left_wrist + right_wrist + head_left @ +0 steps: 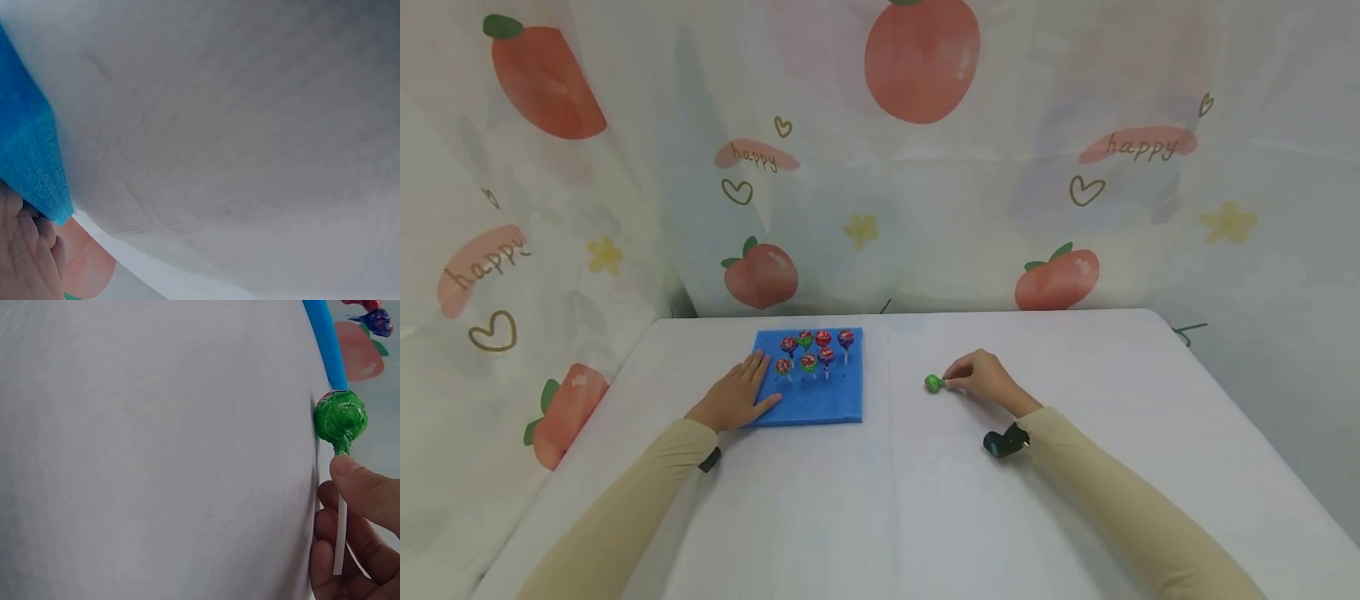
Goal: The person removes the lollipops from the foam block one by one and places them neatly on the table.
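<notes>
Between thumb and fingers, my right hand (983, 379) pinches a green-wrapped lollipop (341, 417) by its white stick, just below the wrapper's twist. In the head view this lollipop lies low over the table, right of the blue foam board (820, 404). My left hand (735, 395) rests with straight fingers on the board's left edge. Several wrapped lollipops (807, 362) in red, green and purple stand upright in the board's far half, and small holes show around them. The left wrist view catches only part of the left hand (25, 250) beside the board's corner (37, 162).
A white cloth covers the table (850, 517). Behind it hangs a pale curtain (955, 200) printed with peaches, hearts and flowers. A dark wrist camera (1004, 441) hangs beneath the right forearm, and another dark piece (710, 460) sits at the left cuff.
</notes>
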`<state>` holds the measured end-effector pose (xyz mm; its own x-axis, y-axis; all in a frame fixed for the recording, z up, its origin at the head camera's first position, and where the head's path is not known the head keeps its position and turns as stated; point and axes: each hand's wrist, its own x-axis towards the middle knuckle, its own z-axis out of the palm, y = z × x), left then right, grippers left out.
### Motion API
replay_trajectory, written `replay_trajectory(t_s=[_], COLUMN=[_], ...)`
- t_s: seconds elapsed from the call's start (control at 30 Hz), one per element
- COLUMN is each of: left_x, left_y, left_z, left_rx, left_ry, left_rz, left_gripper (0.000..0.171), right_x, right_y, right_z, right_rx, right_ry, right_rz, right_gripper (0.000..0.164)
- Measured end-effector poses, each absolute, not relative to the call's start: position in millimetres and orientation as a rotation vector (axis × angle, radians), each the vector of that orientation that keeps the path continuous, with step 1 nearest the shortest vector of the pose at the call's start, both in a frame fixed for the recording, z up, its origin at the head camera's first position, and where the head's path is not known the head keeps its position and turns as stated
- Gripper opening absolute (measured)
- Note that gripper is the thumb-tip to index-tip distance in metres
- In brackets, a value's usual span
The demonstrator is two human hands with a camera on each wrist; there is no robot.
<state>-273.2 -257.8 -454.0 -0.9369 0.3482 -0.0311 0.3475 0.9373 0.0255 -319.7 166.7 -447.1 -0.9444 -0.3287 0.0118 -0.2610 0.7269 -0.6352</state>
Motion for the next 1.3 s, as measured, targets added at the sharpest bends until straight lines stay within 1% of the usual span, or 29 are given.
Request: replay_trajectory(t_s=[0.47, 0.9, 1.07, 1.3], left_x=[-276.0, -274.4, -273.0, -272.3], left_y=[-258.1, -257.8, -257.7, -256.5], left_z=[-456.7, -456.2, -455.1, -453.0], left_rx=[0.551, 0.558, 0.544, 0.551], left_ry=[3.054, 3.065, 3.066, 3.070], left_rz=[0.021, 0.016, 0.027, 0.031], left_gripper=[0.081, 0.081, 0.080, 0.079], right_x=[-320.2, -320.9, -321.9, -328.5], right_y=[185.0, 204.0, 200.5, 178.3], right_z=[-445.0, -429.3, -417.5, -397.7], right_rx=[-0.477, -0.559, -0.572, -0.602], right_ry=[2.816, 2.787, 2.781, 2.754], right_rz=[-1.005, -1.017, -1.033, -1.070], right_gripper=[0.010, 0.019, 0.022, 0.026])
